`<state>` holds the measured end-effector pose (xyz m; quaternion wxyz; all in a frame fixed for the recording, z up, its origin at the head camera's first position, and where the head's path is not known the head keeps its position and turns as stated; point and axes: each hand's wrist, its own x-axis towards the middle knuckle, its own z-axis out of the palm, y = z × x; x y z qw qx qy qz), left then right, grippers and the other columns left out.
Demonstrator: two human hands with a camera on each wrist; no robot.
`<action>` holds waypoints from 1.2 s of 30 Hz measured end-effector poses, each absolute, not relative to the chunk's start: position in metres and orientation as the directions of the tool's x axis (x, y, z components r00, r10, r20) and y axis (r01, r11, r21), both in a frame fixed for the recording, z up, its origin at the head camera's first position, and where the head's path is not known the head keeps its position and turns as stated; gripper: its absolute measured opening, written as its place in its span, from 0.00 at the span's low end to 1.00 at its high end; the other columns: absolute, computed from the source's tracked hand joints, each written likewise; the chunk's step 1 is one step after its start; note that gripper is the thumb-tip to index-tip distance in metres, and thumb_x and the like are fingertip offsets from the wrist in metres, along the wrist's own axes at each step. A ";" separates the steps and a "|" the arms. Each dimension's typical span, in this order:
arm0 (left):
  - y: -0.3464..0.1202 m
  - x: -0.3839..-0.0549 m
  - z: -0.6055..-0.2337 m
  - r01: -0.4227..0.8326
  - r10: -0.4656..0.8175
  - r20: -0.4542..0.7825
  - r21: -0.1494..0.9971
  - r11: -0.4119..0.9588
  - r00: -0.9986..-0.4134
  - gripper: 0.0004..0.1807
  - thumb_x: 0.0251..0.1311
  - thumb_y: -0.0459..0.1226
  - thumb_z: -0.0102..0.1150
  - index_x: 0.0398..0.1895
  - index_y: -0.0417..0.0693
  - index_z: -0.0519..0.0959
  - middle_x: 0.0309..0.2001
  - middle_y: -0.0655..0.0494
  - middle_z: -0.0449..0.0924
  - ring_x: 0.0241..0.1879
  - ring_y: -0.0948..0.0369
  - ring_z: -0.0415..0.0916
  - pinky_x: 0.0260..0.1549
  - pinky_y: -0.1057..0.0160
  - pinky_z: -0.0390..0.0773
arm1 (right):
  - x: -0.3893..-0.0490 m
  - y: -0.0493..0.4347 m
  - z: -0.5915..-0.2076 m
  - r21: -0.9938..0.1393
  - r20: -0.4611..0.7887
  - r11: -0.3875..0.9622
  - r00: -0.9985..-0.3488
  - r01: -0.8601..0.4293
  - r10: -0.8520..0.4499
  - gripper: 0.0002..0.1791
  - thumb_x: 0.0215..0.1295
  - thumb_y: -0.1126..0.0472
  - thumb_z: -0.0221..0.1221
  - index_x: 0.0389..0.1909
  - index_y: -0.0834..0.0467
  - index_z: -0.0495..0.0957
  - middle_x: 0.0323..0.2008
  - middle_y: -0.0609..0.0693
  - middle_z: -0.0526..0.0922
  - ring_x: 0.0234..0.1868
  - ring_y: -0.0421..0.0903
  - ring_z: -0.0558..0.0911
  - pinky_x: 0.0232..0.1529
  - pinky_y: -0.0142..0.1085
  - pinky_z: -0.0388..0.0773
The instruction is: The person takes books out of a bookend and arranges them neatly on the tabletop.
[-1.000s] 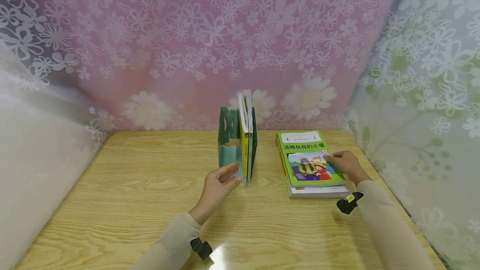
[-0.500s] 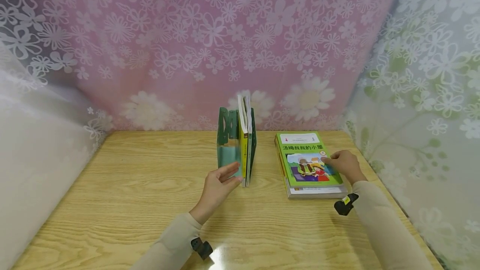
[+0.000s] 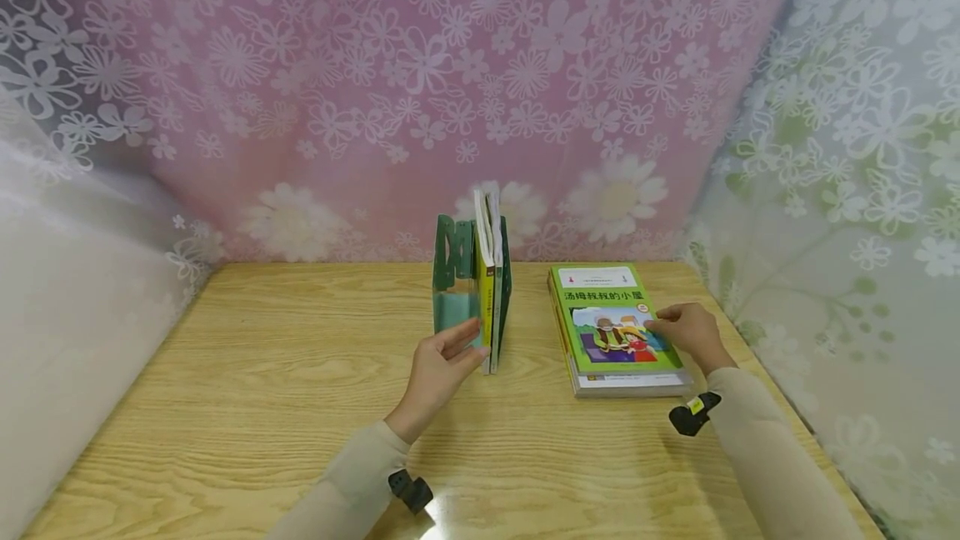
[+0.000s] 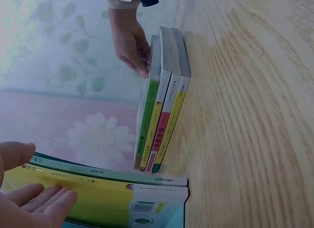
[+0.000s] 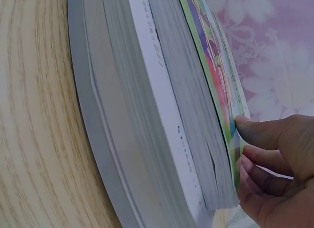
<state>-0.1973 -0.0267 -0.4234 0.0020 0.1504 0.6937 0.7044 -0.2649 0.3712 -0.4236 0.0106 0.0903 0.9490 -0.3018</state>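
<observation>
A green book (image 3: pixel 606 315) with a picture cover tops a stack of several books lying flat on the right. My right hand (image 3: pixel 692 332) grips its right edge, thumb (image 5: pixel 260 132) on the cover and the other fingers curled at the side. My left hand (image 3: pixel 438 365) is at the front of a green bookend holder (image 3: pixel 446 252). Its fingers (image 4: pixel 61 203) are loosely extended against the cover of an upright yellow book (image 4: pixel 105 198). Beside that book stands a pale green book (image 4: pixel 142 177), also upright in the holder.
Below the green book, the stack's spines (image 4: pixel 164 125) show yellow, pink and white. All stand on a wooden table (image 3: pixel 247 382). A pink flowered curtain (image 3: pixel 360 107) hangs behind, and a pale flowered one (image 3: pixel 862 232) along the right side.
My left hand has shifted slightly up and right in front of the holder. My right hand keeps its place at the green book's edge, nearly still. The books have not visibly moved.
</observation>
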 end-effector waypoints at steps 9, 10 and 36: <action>-0.021 -0.201 -0.420 0.246 0.165 0.247 0.969 -0.028 -0.955 0.31 0.60 0.33 0.63 0.66 0.35 0.67 0.65 0.39 0.67 0.64 0.46 0.66 0.59 0.55 0.72 | -0.264 0.370 -0.426 -0.606 -0.047 0.779 -0.985 0.161 0.167 0.26 0.66 0.57 0.60 0.57 0.72 0.73 0.51 0.70 0.77 0.54 0.67 0.74 0.54 0.57 0.73; -0.020 -0.202 -0.420 0.245 0.160 0.247 0.969 -0.029 -0.956 0.31 0.60 0.33 0.63 0.66 0.35 0.66 0.66 0.39 0.66 0.65 0.47 0.66 0.60 0.54 0.71 | -0.263 0.370 -0.426 -0.613 -0.045 0.774 -0.984 0.161 0.170 0.26 0.66 0.57 0.60 0.57 0.72 0.73 0.52 0.70 0.77 0.54 0.67 0.74 0.55 0.57 0.72; -0.002 -0.217 -0.416 0.279 0.071 0.274 0.958 0.070 -0.959 0.38 0.59 0.36 0.65 0.70 0.37 0.61 0.68 0.40 0.62 0.68 0.48 0.61 0.63 0.51 0.68 | -0.223 0.319 -0.423 -0.835 0.074 0.550 -0.991 0.000 0.112 0.35 0.67 0.45 0.57 0.65 0.66 0.67 0.61 0.64 0.73 0.61 0.59 0.73 0.43 0.18 0.75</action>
